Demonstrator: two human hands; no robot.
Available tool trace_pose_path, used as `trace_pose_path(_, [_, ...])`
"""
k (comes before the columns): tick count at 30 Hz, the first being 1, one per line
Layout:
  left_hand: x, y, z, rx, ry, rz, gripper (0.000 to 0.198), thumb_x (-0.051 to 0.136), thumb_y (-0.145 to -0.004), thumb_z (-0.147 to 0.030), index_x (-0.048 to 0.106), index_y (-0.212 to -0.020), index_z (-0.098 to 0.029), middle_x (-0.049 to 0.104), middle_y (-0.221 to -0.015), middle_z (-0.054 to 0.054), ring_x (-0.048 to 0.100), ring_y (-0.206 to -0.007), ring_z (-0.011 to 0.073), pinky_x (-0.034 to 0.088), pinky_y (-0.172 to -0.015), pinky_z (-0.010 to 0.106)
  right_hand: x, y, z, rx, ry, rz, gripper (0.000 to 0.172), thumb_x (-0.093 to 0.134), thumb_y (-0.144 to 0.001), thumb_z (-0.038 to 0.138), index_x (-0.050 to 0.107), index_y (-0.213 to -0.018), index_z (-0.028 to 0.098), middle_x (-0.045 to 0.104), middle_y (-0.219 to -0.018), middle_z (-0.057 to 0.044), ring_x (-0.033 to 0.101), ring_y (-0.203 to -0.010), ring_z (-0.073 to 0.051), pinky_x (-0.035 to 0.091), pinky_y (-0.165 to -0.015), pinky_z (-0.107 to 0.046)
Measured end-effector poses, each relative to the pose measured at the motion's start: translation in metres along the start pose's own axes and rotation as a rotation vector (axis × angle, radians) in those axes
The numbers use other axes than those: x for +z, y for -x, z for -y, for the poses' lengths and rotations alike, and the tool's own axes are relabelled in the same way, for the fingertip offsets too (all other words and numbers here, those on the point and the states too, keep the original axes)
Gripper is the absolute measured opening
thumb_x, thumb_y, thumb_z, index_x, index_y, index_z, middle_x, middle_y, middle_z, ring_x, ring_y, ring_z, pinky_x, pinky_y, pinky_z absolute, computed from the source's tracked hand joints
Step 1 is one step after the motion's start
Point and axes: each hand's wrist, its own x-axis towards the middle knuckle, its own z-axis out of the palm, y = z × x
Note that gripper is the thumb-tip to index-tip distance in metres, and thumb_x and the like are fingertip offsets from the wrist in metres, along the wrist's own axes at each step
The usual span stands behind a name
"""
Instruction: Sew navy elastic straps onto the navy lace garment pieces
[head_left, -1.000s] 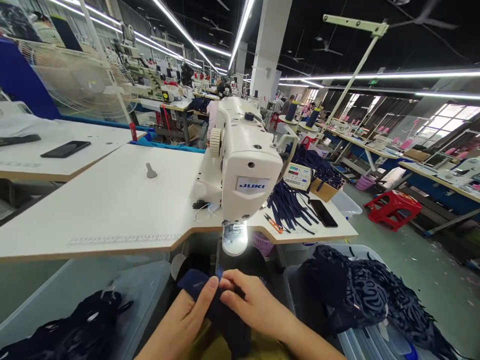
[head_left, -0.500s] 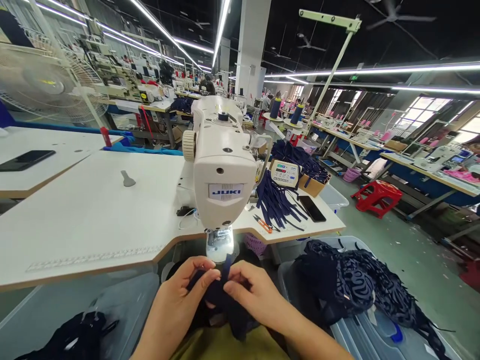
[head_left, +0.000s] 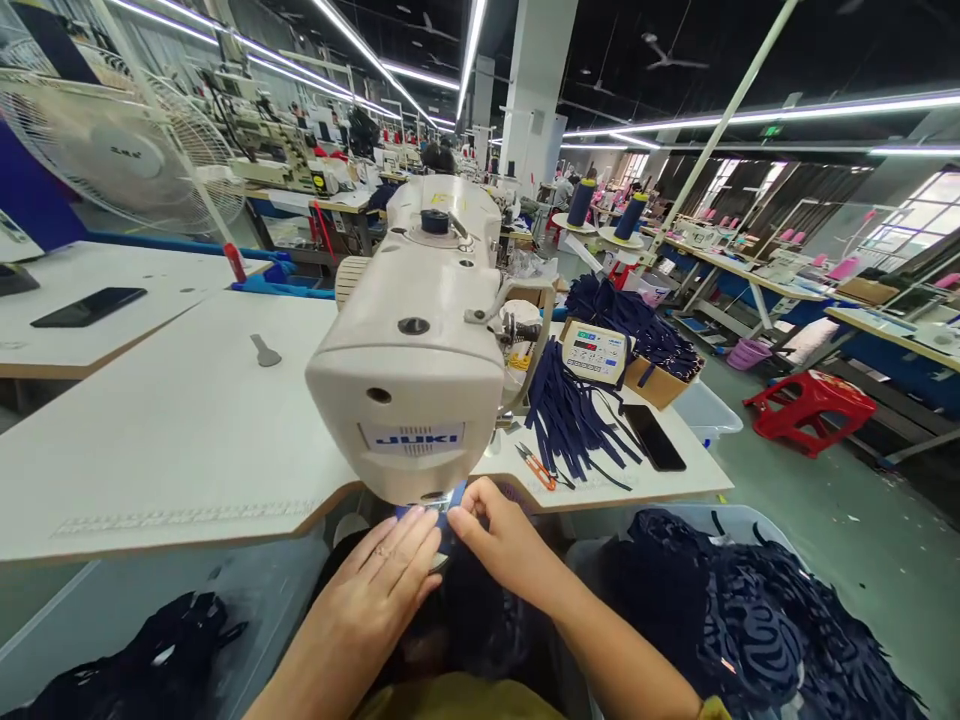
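Note:
A white sewing machine [head_left: 409, 385] marked JUKI stands before me, its lit needle area largely hidden behind its head. My left hand [head_left: 379, 590] lies flat below the head, fingers stretched together over dark navy fabric [head_left: 480, 615]. Close beside it, my right hand [head_left: 506, 545] pinches a narrow navy strap [head_left: 457, 494] between thumb and forefinger, just right of the needle area. The fabric hangs down toward my lap. The fingertips of both hands are almost under the machine head, and the exact stitching spot cannot be seen.
Orange thread snips [head_left: 537, 467], navy strips [head_left: 570, 410], a control panel [head_left: 595, 351] and a phone [head_left: 654, 437] lie to the right. A grey metal piece [head_left: 265, 351] rests on the left tabletop [head_left: 187, 420]. Bins with navy garments [head_left: 757, 620] flank me.
Both hands have brought the fabric and strap up under the machine head. My left hand has gone from pinching the fabric to lying flat on it. The view has moved closer to the machine.

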Motion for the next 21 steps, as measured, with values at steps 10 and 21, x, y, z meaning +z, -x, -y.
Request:
trace_pose_path(10, [-0.002, 0.017, -0.008, -0.059, -0.075, 0.087, 0.039, 0.054, -0.089, -0.024, 0.052, -0.127, -0.018, 0.061, -0.127, 0.011, 0.053, -0.123, 0.0212, 0.027, -0.111, 0.043, -0.013, 0.004, -0.019, -0.122, -0.166, 0.091, 0.018, 0.049, -0.092, 0.028, 0.048, -0.109, 0.020, 0.055, -0.082, 0.002, 0.053, -0.076, -0.012, 0.041, -0.072, -0.023])
trace_pose_path(21, [0.007, 0.019, -0.013, -0.106, -0.159, 0.088, 0.045, 0.054, -0.089, -0.028, 0.049, -0.133, -0.018, 0.055, -0.133, 0.016, 0.055, -0.120, 0.0248, 0.026, -0.111, 0.043, -0.025, -0.025, 0.001, -0.349, 0.237, 0.179, 0.019, 0.044, -0.095, 0.023, 0.059, -0.105, 0.022, 0.058, -0.092, -0.002, 0.054, -0.085, -0.015, 0.043, -0.081, -0.027])
